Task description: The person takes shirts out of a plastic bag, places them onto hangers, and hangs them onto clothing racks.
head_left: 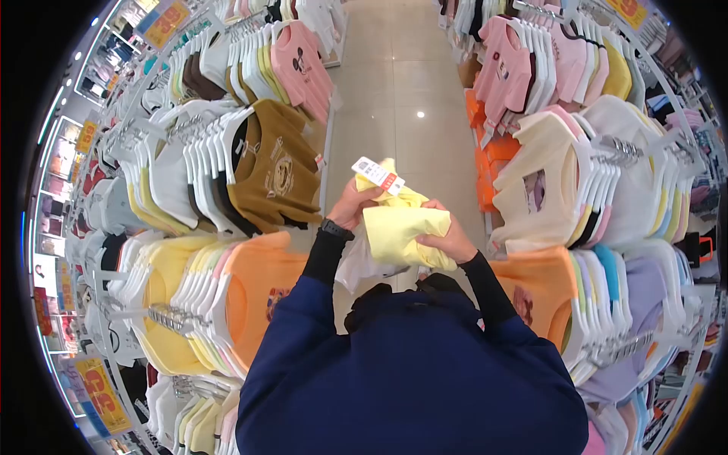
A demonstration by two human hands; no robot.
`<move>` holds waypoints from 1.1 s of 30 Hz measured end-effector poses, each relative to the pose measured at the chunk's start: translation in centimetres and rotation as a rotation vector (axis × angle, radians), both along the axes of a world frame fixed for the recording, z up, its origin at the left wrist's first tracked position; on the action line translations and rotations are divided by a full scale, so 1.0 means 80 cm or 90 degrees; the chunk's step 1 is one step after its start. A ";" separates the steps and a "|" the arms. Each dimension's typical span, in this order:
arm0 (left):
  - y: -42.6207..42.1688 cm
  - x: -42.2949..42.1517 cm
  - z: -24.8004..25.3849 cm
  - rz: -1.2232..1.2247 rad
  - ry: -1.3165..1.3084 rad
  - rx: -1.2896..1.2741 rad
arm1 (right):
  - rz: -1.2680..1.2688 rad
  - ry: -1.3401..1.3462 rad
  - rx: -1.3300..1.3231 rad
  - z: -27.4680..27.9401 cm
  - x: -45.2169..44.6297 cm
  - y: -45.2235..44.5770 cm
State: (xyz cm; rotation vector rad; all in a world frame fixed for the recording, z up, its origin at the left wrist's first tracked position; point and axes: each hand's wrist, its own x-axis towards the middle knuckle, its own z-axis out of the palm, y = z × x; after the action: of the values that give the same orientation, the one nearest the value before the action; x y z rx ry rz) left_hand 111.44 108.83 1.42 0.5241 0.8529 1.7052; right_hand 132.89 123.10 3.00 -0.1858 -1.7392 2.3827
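A pale yellow garment (402, 231), bunched and partly folded, is held up in front of my body between both hands. My left hand (355, 203) grips its upper left part, close to a white and red price tag (378, 176) that lies across the top. My right hand (453, 239) has its fingers closed on the right side of the cloth, thumb on the front. Below the garment hangs a whitish translucent plastic bag (356, 265); what holds it is hidden.
Racks of hanging shirts line both sides, with a brown shirt (277, 167) and orange shirt (262, 292) on the left, and a cream shirt (537, 178) on the right. Orange boxes (494, 163) stand beside the tiled aisle (394, 83) running ahead.
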 end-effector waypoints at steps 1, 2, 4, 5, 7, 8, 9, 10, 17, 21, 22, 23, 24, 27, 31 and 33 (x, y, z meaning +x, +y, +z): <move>0.018 0.006 0.035 0.124 0.123 -0.108 | -0.055 0.025 -0.003 -0.005 -0.011 0.016; 0.036 0.002 0.063 0.125 0.129 -0.122 | -0.110 0.050 -0.006 -0.009 -0.024 0.028; 0.071 -0.009 0.087 0.133 0.315 -0.093 | -0.142 0.051 -0.037 -0.012 -0.049 0.059; 0.081 -0.010 0.093 0.135 0.403 -0.082 | -0.118 0.021 -0.068 -0.014 -0.057 0.074; 0.100 -0.016 0.105 0.085 0.548 -0.115 | -0.077 -0.009 -0.071 -0.017 -0.079 0.109; 0.105 -0.020 0.113 0.062 0.626 -0.131 | -0.060 -0.007 -0.042 -0.020 -0.093 0.127; 0.112 -0.024 0.119 0.039 0.703 -0.148 | -0.042 -0.004 -0.015 -0.025 -0.104 0.143; 0.121 -0.026 0.120 0.067 0.691 -0.119 | -0.060 -0.031 -0.037 -0.044 -0.111 0.155; 0.178 -0.141 0.108 0.096 0.175 -0.065 | -0.115 0.061 -0.244 -0.042 -0.175 0.244; 0.222 -0.210 0.085 0.171 0.394 -0.143 | -0.121 0.036 -0.254 -0.049 -0.238 0.280; 0.230 -0.229 0.075 0.212 0.497 -0.156 | -0.118 0.031 -0.266 -0.050 -0.253 0.289; 0.237 -0.250 0.065 0.252 0.599 -0.169 | -0.117 0.025 -0.278 -0.048 -0.269 0.296; 0.247 -0.271 0.064 0.292 0.703 -0.180 | -0.136 0.025 -0.303 -0.031 -0.289 0.296; 0.269 -0.318 0.068 0.548 1.115 -0.294 | -0.225 0.050 -0.314 -0.019 -0.343 0.303; 0.294 -0.395 0.074 0.444 0.754 -0.282 | -0.349 0.089 -0.301 0.010 -0.420 0.303; 0.317 -0.431 0.069 0.400 0.432 -0.229 | -0.354 0.103 -0.252 -0.001 -0.439 0.313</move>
State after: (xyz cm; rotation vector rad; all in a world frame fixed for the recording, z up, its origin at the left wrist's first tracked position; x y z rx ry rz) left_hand 76.99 134.18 6.94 0.6355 1.9319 1.8716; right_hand 97.75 148.14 2.90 -0.4505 -0.9630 2.2045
